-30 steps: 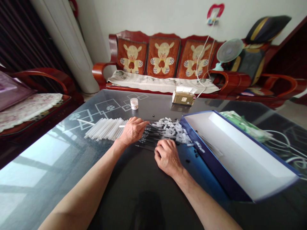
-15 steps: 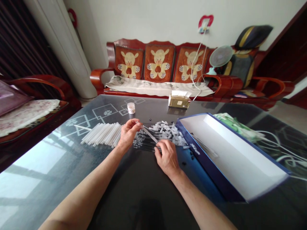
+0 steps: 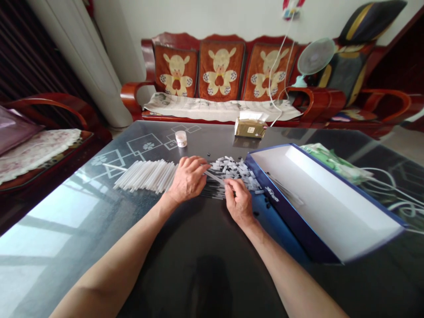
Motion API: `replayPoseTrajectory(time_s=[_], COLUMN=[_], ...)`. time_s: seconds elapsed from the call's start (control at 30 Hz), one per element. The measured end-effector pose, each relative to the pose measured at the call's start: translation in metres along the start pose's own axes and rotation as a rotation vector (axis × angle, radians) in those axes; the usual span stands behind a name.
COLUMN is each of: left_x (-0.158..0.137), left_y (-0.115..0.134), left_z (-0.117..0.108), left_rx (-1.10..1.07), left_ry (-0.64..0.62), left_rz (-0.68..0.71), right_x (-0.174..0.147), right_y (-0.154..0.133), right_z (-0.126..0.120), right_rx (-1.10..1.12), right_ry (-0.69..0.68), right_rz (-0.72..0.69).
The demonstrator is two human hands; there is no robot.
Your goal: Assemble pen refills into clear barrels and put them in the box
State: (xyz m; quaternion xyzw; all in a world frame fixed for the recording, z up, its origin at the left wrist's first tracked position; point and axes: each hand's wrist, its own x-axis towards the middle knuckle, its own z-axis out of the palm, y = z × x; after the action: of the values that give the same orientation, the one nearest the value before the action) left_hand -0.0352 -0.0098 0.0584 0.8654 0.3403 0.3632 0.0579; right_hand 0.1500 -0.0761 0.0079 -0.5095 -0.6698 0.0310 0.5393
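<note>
A slim whitish pen barrel (image 3: 215, 177) slants between my two hands, above the middle of the dark table. My left hand (image 3: 188, 179) is closed at its upper left end, back of the hand towards me, so the fingertips are partly hidden. The lower right end is pinched between thumb and fingers of my right hand (image 3: 239, 201). Beside my left hand lies a row of translucent white pen barrels (image 3: 144, 176). Thin black pen refills (image 3: 212, 192) lie under and between the hands. Beyond my right hand is a heap of small white caps (image 3: 233, 168).
A blue box with a white inside (image 3: 331, 207) stands at the right, a few thin sticks in it. Small black pieces (image 3: 267, 203) lie by its wall. Farther back are a small white jar (image 3: 181, 139) and a tissue box (image 3: 250, 127). A green-white bag (image 3: 334, 163) and white cables lie right.
My left hand has turned over, its back now facing me, and shifted right along the barrel. My right hand has moved slightly right, still pinching the barrel. The camera view has tilted down a little.
</note>
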Motion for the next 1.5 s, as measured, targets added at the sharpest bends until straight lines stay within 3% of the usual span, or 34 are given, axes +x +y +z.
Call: replayPoseTrajectory(time_s=[0.07, 0.17, 0.27, 0.37, 0.53, 0.67, 0.8, 0.93, 1.03, 1.1, 1.17, 1.27, 1.4, 1.5], left_x=[-0.001, -0.004, -0.009, -0.013, -0.016, -0.016, -0.016, -0.016, -0.017, -0.019, -0.020, -0.015, -0.001, 0.005], left_y=[0.013, 0.033, 0.046, 0.051, 0.058, 0.064, 0.061, 0.057, 0.062, 0.068, 0.072, 0.065, 0.026, -0.016], left_z=[0.000, 0.009, 0.022, 0.029, 0.034, 0.040, 0.051, 0.060, 0.061, 0.060, 0.057, 0.047, 0.011, -0.025], left_rx=[0.194, 0.295, 0.296, 0.253, 0.151, -0.054, -0.436, -0.984, -1.256, -1.314, -1.271, -1.009, -0.232, 0.236], left_ry=[-0.168, -0.339, -0.349, -0.318, -0.204, -0.216, -0.215, -0.213, -0.287, -0.388, -0.463, -0.417, -0.130, 0.032], left_rz=[0.149, 0.100, -0.065, -0.139, -0.205, -0.281, -0.440, -0.624, -0.796, -0.857, -0.817, -0.594, -0.358, -0.463], right_x=[0.000, -0.001, -0.002, 0.000, 0.005, 0.007, 0.006, 0.004, 0.009, 0.017, 0.024, 0.023, 0.003, -0.005], right_y=[-0.001, 0.001, 0.004, 0.002, -0.012, -0.019, -0.022, -0.015, 0.002, 0.015, 0.024, 0.023, 0.012, 0.010], right_z=[0.000, 0.004, 0.011, 0.015, 0.012, 0.010, 0.014, 0.019, 0.013, 0.003, -0.006, -0.011, -0.001, 0.005], right_rx=[0.085, 0.320, 0.674, 0.905, 0.968, 1.022, 1.066, 1.071, 1.039, 1.020, 1.005, 0.873, 0.383, 0.120], right_ry=[-0.014, 0.023, 0.089, 0.103, 0.113, 0.155, 0.203, 0.191, 0.115, 0.131, 0.245, 0.348, 0.189, 0.057], right_rz=[0.039, 0.283, 0.648, 0.817, 0.805, 0.855, 0.919, 0.920, 0.859, 0.814, 0.784, 0.712, 0.384, 0.177])
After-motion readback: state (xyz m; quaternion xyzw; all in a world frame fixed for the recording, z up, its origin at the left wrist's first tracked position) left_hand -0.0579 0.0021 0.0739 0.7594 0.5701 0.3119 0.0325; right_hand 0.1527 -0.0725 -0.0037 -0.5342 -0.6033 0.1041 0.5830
